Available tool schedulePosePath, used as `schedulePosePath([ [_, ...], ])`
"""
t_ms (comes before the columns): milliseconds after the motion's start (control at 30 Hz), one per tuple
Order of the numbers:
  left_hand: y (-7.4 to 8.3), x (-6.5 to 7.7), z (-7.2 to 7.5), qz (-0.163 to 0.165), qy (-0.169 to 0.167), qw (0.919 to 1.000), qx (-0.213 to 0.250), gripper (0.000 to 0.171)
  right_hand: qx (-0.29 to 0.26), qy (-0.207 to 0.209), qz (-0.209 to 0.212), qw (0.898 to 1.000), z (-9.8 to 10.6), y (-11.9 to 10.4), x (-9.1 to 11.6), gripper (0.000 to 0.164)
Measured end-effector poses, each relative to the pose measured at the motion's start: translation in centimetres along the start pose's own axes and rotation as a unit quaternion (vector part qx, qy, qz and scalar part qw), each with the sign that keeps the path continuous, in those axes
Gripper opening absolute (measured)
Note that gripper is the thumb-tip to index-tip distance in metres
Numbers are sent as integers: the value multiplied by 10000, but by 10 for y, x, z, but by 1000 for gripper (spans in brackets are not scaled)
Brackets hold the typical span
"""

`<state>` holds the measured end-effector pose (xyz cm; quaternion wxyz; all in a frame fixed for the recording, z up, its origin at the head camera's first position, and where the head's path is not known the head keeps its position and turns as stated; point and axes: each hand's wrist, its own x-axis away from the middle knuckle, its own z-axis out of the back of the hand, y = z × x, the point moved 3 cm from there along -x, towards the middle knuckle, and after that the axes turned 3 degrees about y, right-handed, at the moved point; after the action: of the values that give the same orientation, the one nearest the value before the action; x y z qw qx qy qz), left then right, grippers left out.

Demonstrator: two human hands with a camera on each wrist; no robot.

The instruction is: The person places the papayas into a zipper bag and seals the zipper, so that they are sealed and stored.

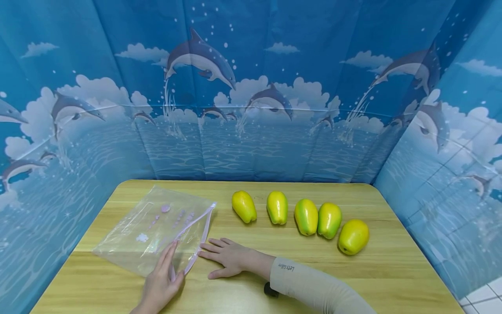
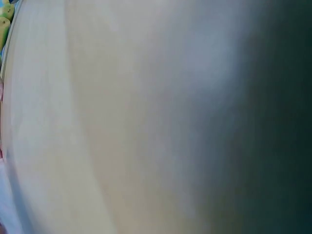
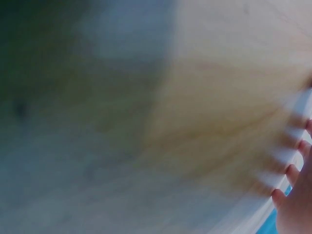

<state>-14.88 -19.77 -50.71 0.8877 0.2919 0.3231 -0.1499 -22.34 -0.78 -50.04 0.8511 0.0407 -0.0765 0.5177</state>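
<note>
A clear zip bag [image 1: 133,235] with purple print and a purple zip edge lies flat at the table's left, its mouth facing right and parted. My left hand [image 1: 161,275] pinches the bag's near mouth corner, thumb by the purple strip and fingers over the upper layer. Flat on the table, my right hand [image 1: 229,257] spreads its fingers, tips at the bag's lower mouth edge. In the right wrist view, part of a hand [image 3: 297,200] shows at the right edge. The left wrist view is mostly blurred tabletop.
Several glossy yellow-green fruits, papaya-like, stand in a loose row at the back right, from the leftmost fruit [image 1: 244,206] to the rightmost fruit [image 1: 354,237]. A dolphin-print curtain [image 1: 251,144] surrounds the wooden table [image 1: 313,266]. A small black object [image 1: 270,290] sits by the right sleeve.
</note>
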Motion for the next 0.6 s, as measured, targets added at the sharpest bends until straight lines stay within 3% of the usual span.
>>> schedulePosePath([
  [600,-1,-3,1,-4,504,9963,701,87,-12,-32,1,10000,0,0,0,67],
])
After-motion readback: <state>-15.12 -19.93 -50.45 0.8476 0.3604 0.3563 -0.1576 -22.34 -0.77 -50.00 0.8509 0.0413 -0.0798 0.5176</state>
